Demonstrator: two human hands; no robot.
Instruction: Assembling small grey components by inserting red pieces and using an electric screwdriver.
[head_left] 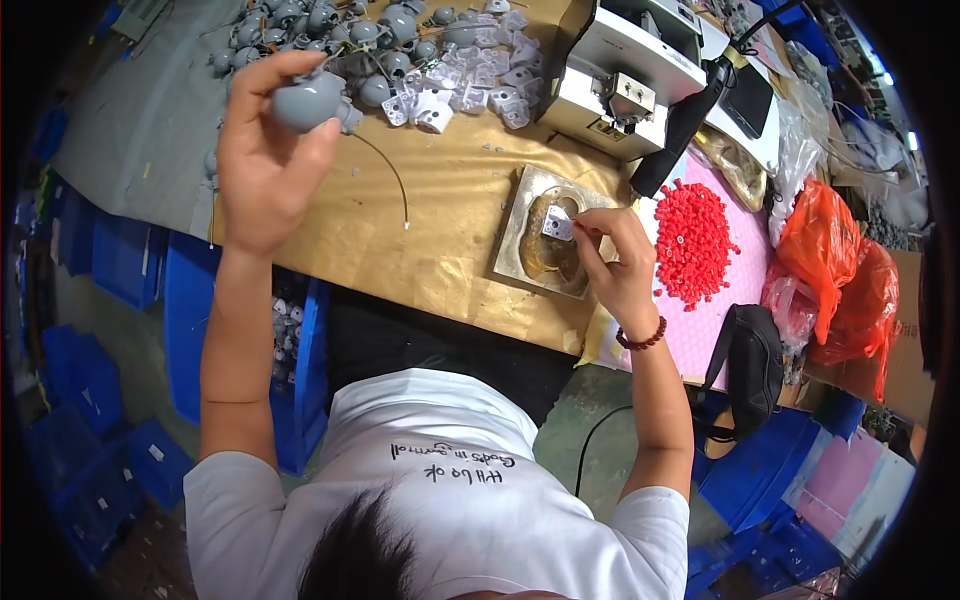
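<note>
Gray ball (305, 102): one in left hand (258, 175)

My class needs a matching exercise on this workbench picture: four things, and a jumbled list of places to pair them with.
Things
1. Grey round part
2. Red pieces
3. White part
4. Orange plastic bags

Places
A. On the pink sheet
B. To the right of the red pieces
C. In the left hand
D. At the right hand, seen against the square metal block

Pairs: 1-C, 2-A, 3-D, 4-B
</note>
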